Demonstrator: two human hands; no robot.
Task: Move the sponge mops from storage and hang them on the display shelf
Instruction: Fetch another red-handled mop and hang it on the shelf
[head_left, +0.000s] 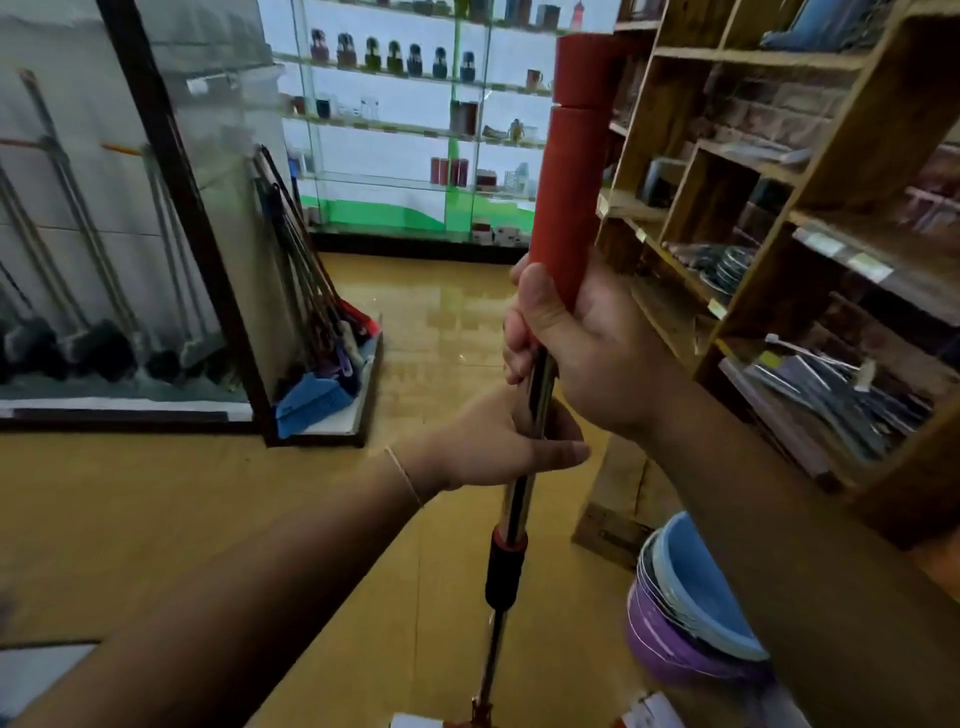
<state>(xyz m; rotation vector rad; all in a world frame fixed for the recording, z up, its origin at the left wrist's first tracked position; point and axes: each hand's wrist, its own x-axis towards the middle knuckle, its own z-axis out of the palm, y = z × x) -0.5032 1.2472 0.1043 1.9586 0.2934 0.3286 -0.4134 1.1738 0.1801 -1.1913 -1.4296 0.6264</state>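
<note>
Both the right hand (571, 343) and left hand (493, 441) grip the upright mop (563, 171), whose red top could strike the wooden shelf (675, 52) just right.

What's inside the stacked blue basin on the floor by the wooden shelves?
The blue basin looks empty where its inside shows. It nests on other basins, with a purple basin lowest. The right forearm covers its far side, so that part cannot be checked.

Sponge mop (524, 493) head cut off at the bottom edge.
</note>
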